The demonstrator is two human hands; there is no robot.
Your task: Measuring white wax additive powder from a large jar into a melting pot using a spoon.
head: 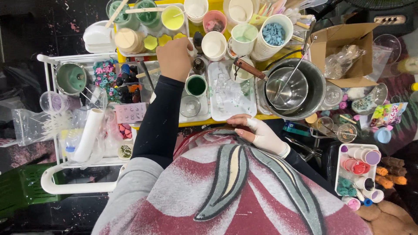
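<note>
Cluttered yellow table (226,119); left hand (174,58) over small white cup (190,51).

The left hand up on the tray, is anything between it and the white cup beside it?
Nothing visible. The left hand reaches over the tray, and the white cup stands just beside its fingers. The small dark bottles sit close by, slightly nearer the person, not in between.

A single head-worn view looks steeply down, close over the cluttered yellow table (278,116).
</note>
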